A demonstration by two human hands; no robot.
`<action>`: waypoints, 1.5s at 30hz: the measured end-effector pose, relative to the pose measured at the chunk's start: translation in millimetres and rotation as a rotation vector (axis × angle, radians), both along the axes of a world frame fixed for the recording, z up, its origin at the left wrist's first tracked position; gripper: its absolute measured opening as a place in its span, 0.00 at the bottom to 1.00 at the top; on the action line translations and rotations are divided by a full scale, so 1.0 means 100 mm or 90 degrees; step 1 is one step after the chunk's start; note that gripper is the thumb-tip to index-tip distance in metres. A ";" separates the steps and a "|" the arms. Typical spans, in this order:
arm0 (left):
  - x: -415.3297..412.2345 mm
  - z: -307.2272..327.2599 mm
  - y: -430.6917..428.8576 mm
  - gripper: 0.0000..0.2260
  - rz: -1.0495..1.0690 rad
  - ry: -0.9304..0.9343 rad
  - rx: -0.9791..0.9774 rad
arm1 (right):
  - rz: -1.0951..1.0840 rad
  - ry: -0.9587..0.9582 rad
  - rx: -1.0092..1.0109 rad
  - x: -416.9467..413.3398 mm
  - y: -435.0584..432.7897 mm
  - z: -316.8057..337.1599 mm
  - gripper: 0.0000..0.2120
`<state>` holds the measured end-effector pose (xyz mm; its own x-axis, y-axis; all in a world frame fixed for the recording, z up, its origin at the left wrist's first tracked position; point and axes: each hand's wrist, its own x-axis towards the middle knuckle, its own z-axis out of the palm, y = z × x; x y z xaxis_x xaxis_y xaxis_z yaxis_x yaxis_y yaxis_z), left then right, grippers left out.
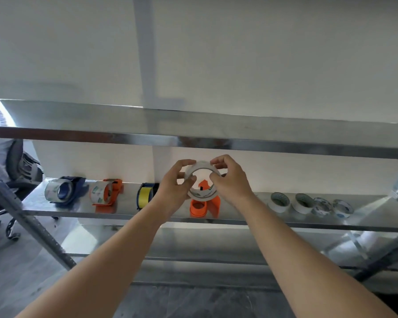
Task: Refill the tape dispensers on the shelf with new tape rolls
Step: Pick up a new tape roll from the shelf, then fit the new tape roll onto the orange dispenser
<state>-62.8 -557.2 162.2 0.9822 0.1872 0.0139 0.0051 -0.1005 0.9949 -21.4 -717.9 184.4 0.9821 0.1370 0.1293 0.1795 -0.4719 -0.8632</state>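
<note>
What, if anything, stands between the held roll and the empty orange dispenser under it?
Nothing visible. The left hand and right hand hold the roll right over the orange dispenser, whose hub is bare.

Office storeroom (steel shelving (239, 125), swivel chair (15, 161))

Clear tape roll (203, 196), upright, above orange dispenser (198, 209)

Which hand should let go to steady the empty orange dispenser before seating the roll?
Right, probably. The right hand sits just above the orange dispenser; the left hand has its thumb inside the tape roll, so it can carry it alone.
</note>
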 end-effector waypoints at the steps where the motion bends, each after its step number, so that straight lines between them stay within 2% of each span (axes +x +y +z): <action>1: 0.04 -0.02 -0.02 0.15 0.000 -0.002 0.004 | 0.009 0.013 0.002 0.04 -0.03 0.00 0.12; 12: 0.50 -0.16 -0.35 0.18 0.013 0.010 0.065 | 0.017 0.092 0.075 0.53 -0.32 -0.12 0.16; 18: 0.65 -0.35 -0.40 0.18 0.010 0.035 0.090 | 0.016 0.149 0.056 0.75 -0.33 -0.34 0.19; 28: 0.94 -0.82 -0.09 0.21 0.008 0.096 0.052 | -0.014 0.168 -0.033 1.07 -0.07 -0.70 0.15; 33: 1.21 -1.01 0.13 0.15 0.027 0.163 0.020 | -0.060 0.145 -0.062 1.23 0.14 -0.86 0.11; 39: 1.45 -1.16 0.41 0.10 -0.023 0.183 0.038 | -0.122 0.127 -0.059 1.39 0.41 -0.97 0.06; 45: 1.62 -1.31 0.57 0.10 -0.085 0.263 0.009 | -0.137 0.124 -0.097 1.47 0.45 -1.12 0.03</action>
